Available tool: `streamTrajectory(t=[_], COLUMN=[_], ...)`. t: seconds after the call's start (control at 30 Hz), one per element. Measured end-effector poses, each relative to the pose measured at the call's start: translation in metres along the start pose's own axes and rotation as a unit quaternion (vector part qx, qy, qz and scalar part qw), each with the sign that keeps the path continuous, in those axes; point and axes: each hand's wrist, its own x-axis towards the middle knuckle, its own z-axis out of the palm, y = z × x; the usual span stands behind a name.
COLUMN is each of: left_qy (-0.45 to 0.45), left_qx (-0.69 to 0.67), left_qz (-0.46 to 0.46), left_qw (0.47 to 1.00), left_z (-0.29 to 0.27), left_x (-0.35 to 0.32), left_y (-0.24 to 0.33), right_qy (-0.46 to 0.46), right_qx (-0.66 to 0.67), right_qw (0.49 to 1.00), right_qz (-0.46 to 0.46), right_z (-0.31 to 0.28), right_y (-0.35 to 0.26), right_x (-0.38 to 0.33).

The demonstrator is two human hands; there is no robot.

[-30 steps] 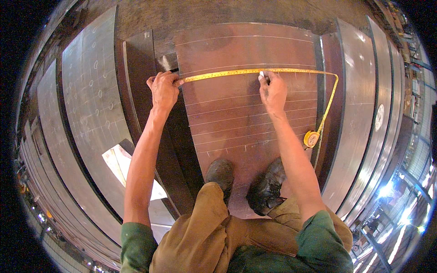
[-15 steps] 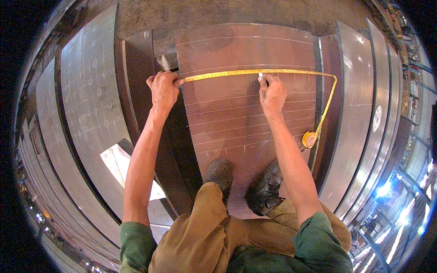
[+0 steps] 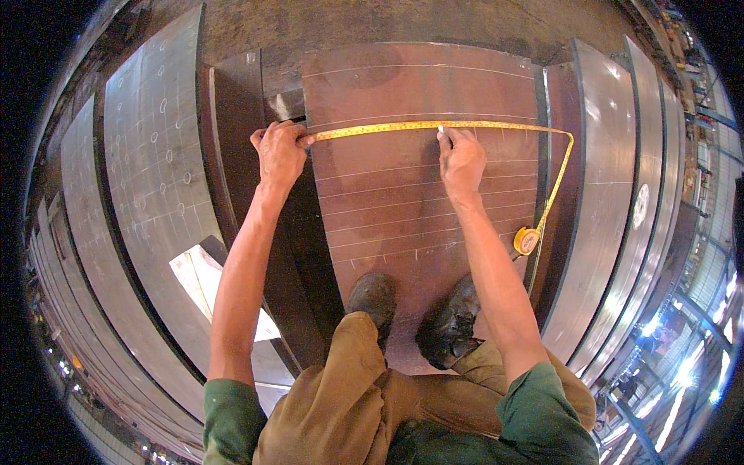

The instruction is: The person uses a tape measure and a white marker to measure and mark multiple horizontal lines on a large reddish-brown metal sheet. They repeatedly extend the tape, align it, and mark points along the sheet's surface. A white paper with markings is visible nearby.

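A yellow tape measure (image 3: pixel 526 240) has its blade (image 3: pixel 387 127) pulled out across a reddish-brown steel plate (image 3: pixel 434 85) scribed with several white lines. At the plate's left edge, my left hand (image 3: pixel 280 151) pinches the end of the blade. My right hand (image 3: pixel 463 161) grips a small white piece of chalk (image 3: pixel 441 129), its tip at the lower edge of the blade near the middle. Right of the plate the blade folds sharply and runs back to the tape's case, which rests by the plate's right edge.
My boots (image 3: pixel 373 298) stand on the near part of the plate. Grey steel plates (image 3: pixel 159 132) with chalk circles lie to the left, with white paper (image 3: pixel 195 271) on one. More long plates (image 3: pixel 608 155) lie to the right. Bright light glares at the lower right.
My right hand has shifted very slightly left along the blade with the chalk. My left hand keeps its pinch on the tape's end.
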Motion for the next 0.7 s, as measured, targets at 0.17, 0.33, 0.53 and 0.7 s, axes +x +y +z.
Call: streamTrajectory(t=[0.17, 0.33, 0.53, 0.7], left_qy=[-0.002, 0.001, 0.002, 0.002], left_qx=[-0.001, 0.002, 0.003, -0.002], left_qz=[-0.002, 0.002, 0.003, 0.003], left_qw=[1.0, 1.0, 1.0, 1.0], left_z=[0.0, -0.001, 0.0, 0.0], left_x=[0.0, -0.001, 0.0, -0.001], left_y=[-0.001, -0.001, -0.001, -0.003], right_qy=[0.003, 0.01, 0.025, 0.013], right_qx=[0.021, 0.009, 0.017, 0.015], right_qw=[0.999, 0.998, 0.999, 1.0], right_qz=[0.043, 0.056, 0.014, 0.018], right_z=[-0.002, -0.01, -0.008, -0.003], right_y=[-0.001, 0.001, 0.002, -0.003], right_x=[-0.001, -0.004, -0.005, -0.004])
